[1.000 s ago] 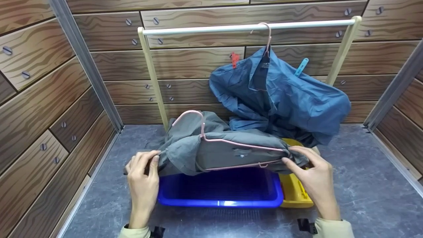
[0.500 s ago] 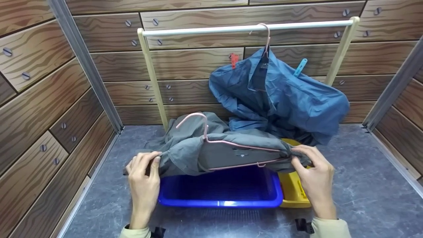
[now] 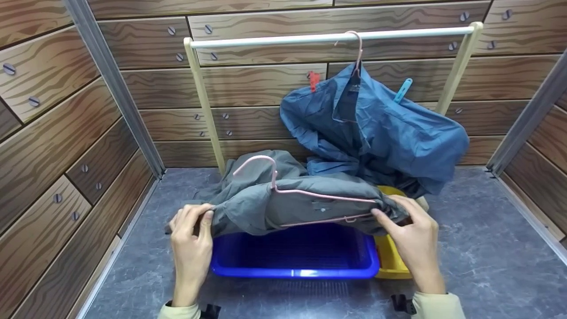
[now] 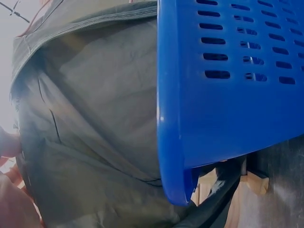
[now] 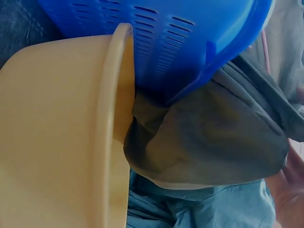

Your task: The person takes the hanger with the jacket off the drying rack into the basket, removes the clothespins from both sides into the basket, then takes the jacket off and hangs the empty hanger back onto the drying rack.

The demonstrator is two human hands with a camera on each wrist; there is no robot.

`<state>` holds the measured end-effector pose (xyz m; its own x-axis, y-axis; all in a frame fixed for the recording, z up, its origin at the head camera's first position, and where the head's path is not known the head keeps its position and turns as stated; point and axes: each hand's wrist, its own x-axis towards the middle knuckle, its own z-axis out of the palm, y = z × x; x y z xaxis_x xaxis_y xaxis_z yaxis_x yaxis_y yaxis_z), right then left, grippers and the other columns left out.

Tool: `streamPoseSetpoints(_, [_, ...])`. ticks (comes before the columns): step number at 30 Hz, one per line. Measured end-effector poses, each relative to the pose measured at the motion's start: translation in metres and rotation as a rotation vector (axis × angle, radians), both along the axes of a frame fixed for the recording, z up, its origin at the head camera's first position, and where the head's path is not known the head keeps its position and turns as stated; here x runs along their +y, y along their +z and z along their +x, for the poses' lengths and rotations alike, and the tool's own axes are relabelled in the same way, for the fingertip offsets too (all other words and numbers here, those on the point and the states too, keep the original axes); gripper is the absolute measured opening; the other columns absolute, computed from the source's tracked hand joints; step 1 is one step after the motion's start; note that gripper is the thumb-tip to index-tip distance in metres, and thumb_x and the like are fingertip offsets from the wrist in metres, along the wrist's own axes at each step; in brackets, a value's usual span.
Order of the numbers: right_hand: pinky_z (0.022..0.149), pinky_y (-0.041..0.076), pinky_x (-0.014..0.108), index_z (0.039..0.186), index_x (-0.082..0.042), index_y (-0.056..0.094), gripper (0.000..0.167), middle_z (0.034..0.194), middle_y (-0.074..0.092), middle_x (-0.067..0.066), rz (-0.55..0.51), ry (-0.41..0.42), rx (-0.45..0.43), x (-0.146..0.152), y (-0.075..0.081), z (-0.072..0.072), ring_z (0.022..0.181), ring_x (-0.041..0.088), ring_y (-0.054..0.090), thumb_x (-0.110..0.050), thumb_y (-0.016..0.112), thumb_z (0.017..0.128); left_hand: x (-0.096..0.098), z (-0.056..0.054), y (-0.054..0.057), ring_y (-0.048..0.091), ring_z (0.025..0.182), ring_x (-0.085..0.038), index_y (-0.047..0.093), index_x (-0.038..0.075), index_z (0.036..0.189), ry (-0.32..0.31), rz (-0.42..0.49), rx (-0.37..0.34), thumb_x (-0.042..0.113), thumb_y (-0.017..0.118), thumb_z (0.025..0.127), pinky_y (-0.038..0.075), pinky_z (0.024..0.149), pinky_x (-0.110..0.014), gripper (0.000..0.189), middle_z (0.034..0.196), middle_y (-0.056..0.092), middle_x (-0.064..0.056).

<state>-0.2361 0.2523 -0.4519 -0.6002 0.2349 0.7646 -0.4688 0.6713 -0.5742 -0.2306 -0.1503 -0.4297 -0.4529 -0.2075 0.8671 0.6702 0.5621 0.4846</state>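
A grey zip jacket (image 3: pixel 246 210) lies draped over the back of a blue basket (image 3: pixel 294 272), its collar side towards me. Inside its neck is a pink clothes hanger (image 3: pixel 325 193), hook sticking up to the left. At the jacket's left shoulder, my left hand (image 3: pixel 191 241) pinches the cloth between thumb and fingers. The opposite shoulder is pinched by my right hand (image 3: pixel 416 241), thumb close to the hanger's end. In the left wrist view, the jacket (image 4: pixel 99 128) hangs beside the basket wall (image 4: pixel 228 114); in the right wrist view, its sleeve (image 5: pixel 213 137) hangs near the yellow bin (image 5: pixel 57 118).
Behind stands a rack with a white rail (image 3: pixel 274 40). A blue jacket (image 3: pixel 398 128) hangs from it on another pink hanger, with a red clip (image 3: pixel 314 81) and a light blue clip (image 3: pixel 403 91). A yellow bin (image 3: pixel 392 261) sits right of the basket.
My right hand has shifted slightly right, then back left along the jacket's shoulder. The hanger's hook has tipped a little lower. My left hand has stayed nearly still.
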Motion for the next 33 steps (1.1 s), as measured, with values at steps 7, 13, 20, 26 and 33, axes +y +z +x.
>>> streamPoseSetpoints(7, [0.084,0.044,0.014,0.099,-0.010,0.078,0.023,0.100,0.072,0.002,-0.020,0.024,0.068,-0.003,0.002,0.002,0.095,0.004,0.064,0.000,0.081,0.079,-0.003,-0.004,-0.006,0.055,0.085,-0.020,0.074,0.009,0.095,0.010,0.000,-0.024,-0.008,0.071,0.083,0.030,0.090,-0.033,0.021,0.087,0.065,0.000])
streamPoseSetpoints(13, [0.082,0.047,0.015,0.101,-0.012,0.079,0.025,0.103,0.072,0.002,-0.042,0.081,0.058,0.000,0.002,0.002,0.097,0.008,0.065,0.003,0.078,0.081,-0.003,-0.003,-0.005,0.056,0.086,-0.020,0.074,0.010,0.095,0.017,0.001,-0.030,-0.007,0.070,0.084,0.030,0.090,-0.033,0.021,0.088,0.066,0.001])
streamPoseSetpoints(20, [0.073,0.047,0.014,0.101,-0.003,0.077,0.017,0.097,0.073,0.009,-0.163,0.088,-0.026,-0.005,0.013,0.011,0.083,0.004,0.064,0.003,0.073,0.085,0.002,-0.002,-0.001,0.054,0.083,-0.024,0.074,0.002,0.092,0.036,0.014,0.047,-0.016,0.070,0.078,0.031,0.090,-0.033,0.023,0.085,0.066,-0.006])
streamPoseSetpoints(26, [0.045,0.033,0.018,0.098,0.004,0.074,0.013,0.073,0.065,0.011,-0.261,0.045,-0.118,-0.015,0.035,0.024,0.047,0.005,0.039,0.004,0.072,0.085,0.004,0.000,0.004,0.052,0.079,-0.024,0.073,0.001,0.091,0.034,0.007,0.089,-0.018,0.068,0.077,0.030,0.089,-0.034,0.024,0.083,0.064,-0.008])
streamPoseSetpoints(33, [0.055,0.043,0.017,0.101,0.000,0.076,0.017,0.090,0.072,0.009,-0.321,0.107,-0.174,-0.004,0.024,0.017,0.063,0.008,0.054,0.003,0.074,0.085,0.001,0.000,0.004,0.053,0.080,-0.024,0.073,0.001,0.092,0.045,0.019,0.062,-0.017,0.068,0.079,0.030,0.087,-0.032,0.022,0.084,0.065,-0.008])
